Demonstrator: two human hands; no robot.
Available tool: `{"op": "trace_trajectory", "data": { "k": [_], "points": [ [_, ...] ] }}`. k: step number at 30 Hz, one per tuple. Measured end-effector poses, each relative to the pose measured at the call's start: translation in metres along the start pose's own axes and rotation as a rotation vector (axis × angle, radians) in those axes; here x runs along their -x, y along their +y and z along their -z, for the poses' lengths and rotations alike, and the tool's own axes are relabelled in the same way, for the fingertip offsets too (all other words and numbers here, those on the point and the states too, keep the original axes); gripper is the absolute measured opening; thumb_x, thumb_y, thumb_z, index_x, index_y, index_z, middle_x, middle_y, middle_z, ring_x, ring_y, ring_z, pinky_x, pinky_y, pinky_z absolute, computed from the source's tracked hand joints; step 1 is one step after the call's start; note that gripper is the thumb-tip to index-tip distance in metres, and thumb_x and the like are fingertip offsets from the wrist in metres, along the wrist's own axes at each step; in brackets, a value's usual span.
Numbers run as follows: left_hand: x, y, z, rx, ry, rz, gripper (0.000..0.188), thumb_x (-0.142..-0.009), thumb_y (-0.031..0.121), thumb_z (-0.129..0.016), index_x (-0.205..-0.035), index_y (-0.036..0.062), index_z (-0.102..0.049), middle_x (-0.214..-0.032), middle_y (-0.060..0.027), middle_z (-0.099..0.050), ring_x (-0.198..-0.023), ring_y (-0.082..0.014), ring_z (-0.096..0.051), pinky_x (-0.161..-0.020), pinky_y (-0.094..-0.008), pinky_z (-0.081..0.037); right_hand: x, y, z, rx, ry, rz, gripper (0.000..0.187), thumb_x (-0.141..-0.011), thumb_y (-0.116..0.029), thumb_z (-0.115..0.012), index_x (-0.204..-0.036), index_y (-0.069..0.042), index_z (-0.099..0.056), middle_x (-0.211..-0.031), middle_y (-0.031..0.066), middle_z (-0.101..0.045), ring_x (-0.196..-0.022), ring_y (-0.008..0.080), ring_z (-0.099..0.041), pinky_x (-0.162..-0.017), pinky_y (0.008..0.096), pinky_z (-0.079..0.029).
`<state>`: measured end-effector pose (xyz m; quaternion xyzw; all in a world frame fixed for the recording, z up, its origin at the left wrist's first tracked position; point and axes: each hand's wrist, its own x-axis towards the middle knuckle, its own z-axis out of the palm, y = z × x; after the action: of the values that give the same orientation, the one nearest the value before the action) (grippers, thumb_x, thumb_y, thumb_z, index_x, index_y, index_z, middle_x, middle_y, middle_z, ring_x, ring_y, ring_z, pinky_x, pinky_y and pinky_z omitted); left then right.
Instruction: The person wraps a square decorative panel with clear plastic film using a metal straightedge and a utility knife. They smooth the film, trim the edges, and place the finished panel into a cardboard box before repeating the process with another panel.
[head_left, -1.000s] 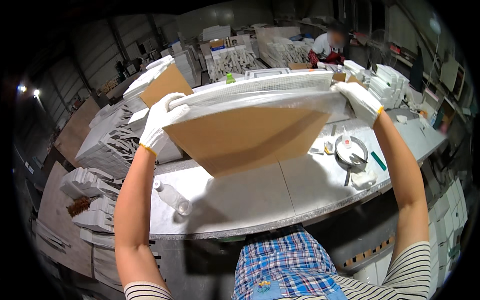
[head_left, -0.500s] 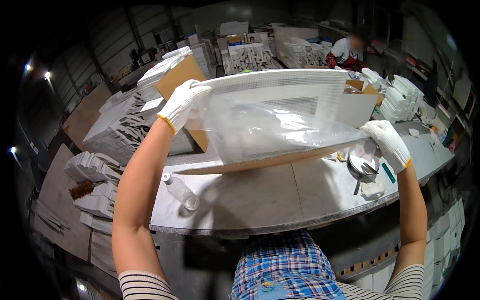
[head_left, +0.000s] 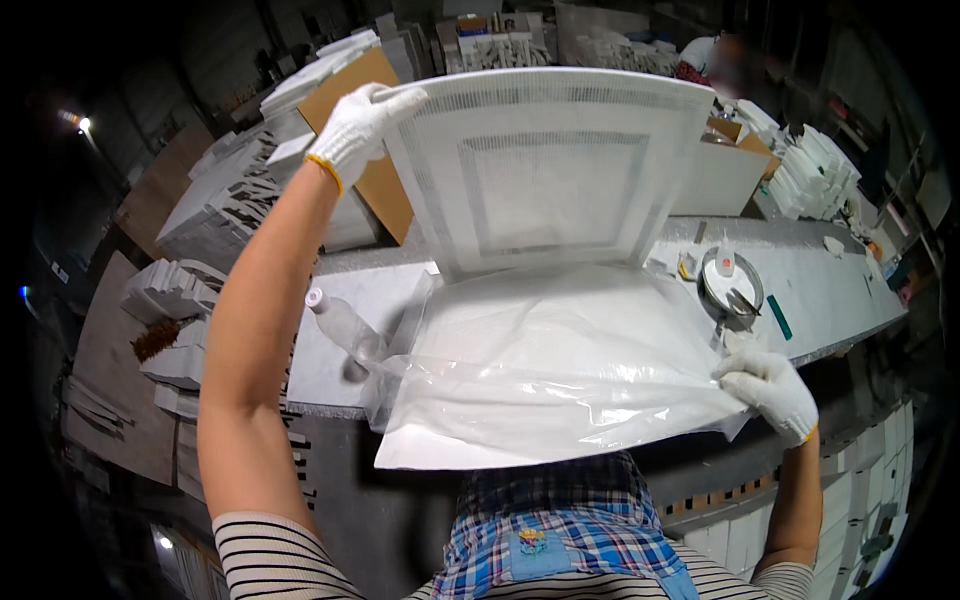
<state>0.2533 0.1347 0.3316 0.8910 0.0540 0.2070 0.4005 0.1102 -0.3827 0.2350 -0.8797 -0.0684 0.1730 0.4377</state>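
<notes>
My left hand point(head_left: 358, 130), in a white knit glove, grips the upper left corner of a white panel point(head_left: 550, 185). That panel stands on edge, leaning back, with a grey mesh border and a mesh rectangle inside it. In front of it a white sheet point(head_left: 430, 447) lies over the table, its near edge overhanging toward me. Clear plastic film point(head_left: 560, 370) covers most of the sheet in wrinkles. My gloved right hand point(head_left: 770, 390) is closed on the film and sheet at the near right corner; its fingertips are partly hidden.
A clear plastic bottle point(head_left: 345, 328) stands left of the film, touching or close to it. To the right are a round metal bowl point(head_left: 730, 285) with tools and a green strip point(head_left: 779, 317). Stacked white slabs point(head_left: 815, 170) and cardboard point(head_left: 355, 150) stand behind. A person works far right.
The sheet's near edge has come down toward me, hiding its brown underside. My right hand moved down and nearer with it. The white panel now stands more fully in view.
</notes>
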Motion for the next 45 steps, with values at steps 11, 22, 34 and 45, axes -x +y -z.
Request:
{"op": "trace_trajectory", "data": {
  "k": [11,22,34,45],
  "points": [
    [-0.008,-0.018,-0.005,-0.1,0.044,-0.102,0.082,-0.084,0.065,-0.072,-0.132,-0.0009,-0.062,-0.111,-0.018,-0.071,-0.103,-0.0285,-0.071,-0.086,-0.0445,-0.06,0.018,0.148,-0.105,0.662,0.063,0.041,0.045,-0.09,-0.024,-0.067,-0.134,-0.015,-0.064,-0.088,0.017,-0.074,-0.077,0.0342,-0.072,-0.071,0.0406,-0.057],
    [-0.009,-0.02,-0.009,-0.154,0.093,-0.119,0.081,-0.084,0.065,-0.071,-0.13,-0.0008,-0.063,-0.109,-0.0184,-0.072,-0.099,-0.0276,-0.072,-0.081,-0.0408,-0.061,0.016,0.148,-0.103,0.31,-0.103,-0.062,0.032,-0.087,-0.021,-0.06,-0.114,-0.014,-0.077,-0.089,0.0111,-0.077,-0.08,0.0268,-0.074,-0.077,0.0356,-0.058],
    [-0.011,-0.024,-0.01,-0.137,0.089,-0.156,0.082,-0.084,0.067,-0.071,-0.129,-0.0011,-0.063,-0.105,-0.0176,-0.072,-0.096,-0.0258,-0.072,-0.079,-0.039,-0.061,-0.005,0.166,-0.065,0.001,-0.253,-0.152,0.023,-0.086,-0.012,-0.063,-0.1,-0.001,-0.077,-0.081,0.0075,-0.075,-0.071,0.0165,-0.068,-0.07,0.0287,-0.055],
    [-0.006,-0.023,-0.008,-0.148,0.09,-0.161,0.086,-0.083,0.069,-0.071,-0.131,-0.0021,-0.061,-0.111,-0.0197,-0.071,-0.105,-0.0283,-0.071,-0.083,-0.0435,-0.062,-0.016,0.14,-0.017,-1.243,0.124,0.18,0.012,-0.083,-0.005,-0.057,-0.094,0.0,-0.062,-0.072,0.0033,-0.059,-0.055,0.01,-0.054,-0.047,0.0246,-0.042]
  ]
}}
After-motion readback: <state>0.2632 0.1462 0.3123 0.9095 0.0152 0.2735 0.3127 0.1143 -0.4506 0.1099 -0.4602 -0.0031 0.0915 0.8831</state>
